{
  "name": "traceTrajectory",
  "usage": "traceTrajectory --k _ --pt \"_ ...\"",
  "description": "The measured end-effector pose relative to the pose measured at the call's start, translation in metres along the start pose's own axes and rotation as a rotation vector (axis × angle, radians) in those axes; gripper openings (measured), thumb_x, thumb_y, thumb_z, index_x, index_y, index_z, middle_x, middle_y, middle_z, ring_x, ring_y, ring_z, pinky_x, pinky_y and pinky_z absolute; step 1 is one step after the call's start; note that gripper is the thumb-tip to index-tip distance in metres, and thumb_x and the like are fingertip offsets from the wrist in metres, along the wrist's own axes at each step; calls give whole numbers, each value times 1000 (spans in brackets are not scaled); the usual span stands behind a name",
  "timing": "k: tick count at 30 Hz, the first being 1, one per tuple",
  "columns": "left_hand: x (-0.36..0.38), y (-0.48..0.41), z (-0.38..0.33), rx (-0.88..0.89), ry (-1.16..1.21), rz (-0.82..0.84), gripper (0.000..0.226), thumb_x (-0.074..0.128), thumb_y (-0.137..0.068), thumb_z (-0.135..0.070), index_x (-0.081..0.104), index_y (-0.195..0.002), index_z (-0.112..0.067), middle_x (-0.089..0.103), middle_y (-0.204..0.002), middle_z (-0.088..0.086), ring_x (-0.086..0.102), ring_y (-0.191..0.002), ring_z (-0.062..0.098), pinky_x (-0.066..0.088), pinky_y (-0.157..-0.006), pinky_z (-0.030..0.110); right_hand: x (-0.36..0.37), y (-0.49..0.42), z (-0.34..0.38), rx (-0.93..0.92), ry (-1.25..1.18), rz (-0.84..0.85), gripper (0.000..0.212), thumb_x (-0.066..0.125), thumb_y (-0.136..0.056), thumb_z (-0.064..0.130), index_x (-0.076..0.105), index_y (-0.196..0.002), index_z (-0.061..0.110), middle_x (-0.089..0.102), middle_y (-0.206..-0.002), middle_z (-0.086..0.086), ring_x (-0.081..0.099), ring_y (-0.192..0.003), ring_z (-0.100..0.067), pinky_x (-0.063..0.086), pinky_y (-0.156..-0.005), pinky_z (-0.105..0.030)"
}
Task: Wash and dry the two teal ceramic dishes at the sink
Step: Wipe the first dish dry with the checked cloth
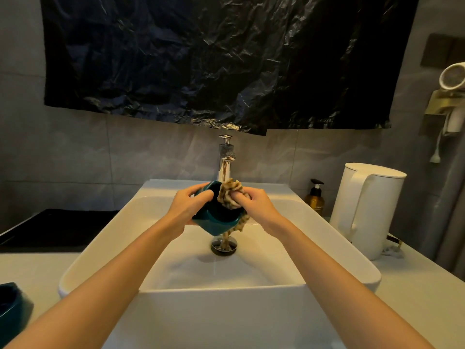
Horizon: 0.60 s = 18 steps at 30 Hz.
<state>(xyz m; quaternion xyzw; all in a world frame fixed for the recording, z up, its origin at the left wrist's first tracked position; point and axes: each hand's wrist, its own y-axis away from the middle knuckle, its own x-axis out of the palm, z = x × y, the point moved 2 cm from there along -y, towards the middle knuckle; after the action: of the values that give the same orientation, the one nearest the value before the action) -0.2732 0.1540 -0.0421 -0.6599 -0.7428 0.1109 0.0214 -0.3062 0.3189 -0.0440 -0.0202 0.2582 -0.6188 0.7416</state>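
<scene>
While both hands meet above the sink [100, 250], I log two teal dishes. Dish one [214, 224]: held in the air over the basin, just in front of the one tap [225, 159], tilted with its opening up and toward me. Left hand [187, 207] grips it, fingers curled round its left wall. Right hand [259, 205] pinches one striped cloth [230, 195], fingers clenched on a bunch of it at the dish's mouth. A tail of the cloth hangs past the dish toward the drain [224, 246]. Dish two [12, 306]: on the counter at its near-left corner, partly cut off by the frame edge, well apart from both hands. One white kettle [364, 210] and one amber pump bottle [315, 197] stand on the counter's right side, beside the sink. One dark slab [57, 227] lies along the counter's left edge. I cannot tell whether water is running.
</scene>
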Motion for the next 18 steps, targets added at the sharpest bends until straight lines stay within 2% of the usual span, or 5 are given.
traceTrajectory --k 6,9,13,15,18 --pt "-7 -2 -4 166 57 -162 35 57 -88 -15 57 -122 -24 56 -111 4 54 -101 20 53 -66 24 11 2 -1 288 -440 216 28 52 -96 18 61 -115 -1 63 -116 -15 59 -110 -25 47 -93 -36" --pt "-5 0 0 263 -90 -152 49 64 -75 -30 57 -124 -31 60 -113 0 57 -103 19 56 -82 34 12 3 -2 285 -246 179 20 51 -96 13 65 -102 0 68 -98 -11 63 -93 -19 51 -79 -28" --pt "-1 3 1 313 -205 -127 59 60 -66 -37 57 -124 -34 63 -111 -3 58 -102 17 55 -86 40 13 2 -13 251 192 -56 28 55 -92 23 68 -93 -1 65 -86 -10 58 -78 -18 44 -63 -27" --pt "-1 2 1 305 -210 -132 59 60 -66 -37 57 -125 -34 62 -111 -3 58 -103 17 55 -87 41 12 3 -12 256 219 -93 28 56 -92 27 69 -92 1 68 -89 -11 58 -75 -17 45 -62 -26" --pt "-3 3 2 310 -226 -137 59 60 -65 -38 57 -125 -35 62 -111 -3 58 -103 18 55 -86 42 12 4 -9 326 -19 82 21 56 -94 17 66 -102 0 67 -103 -15 61 -90 -20 51 -78 -29"
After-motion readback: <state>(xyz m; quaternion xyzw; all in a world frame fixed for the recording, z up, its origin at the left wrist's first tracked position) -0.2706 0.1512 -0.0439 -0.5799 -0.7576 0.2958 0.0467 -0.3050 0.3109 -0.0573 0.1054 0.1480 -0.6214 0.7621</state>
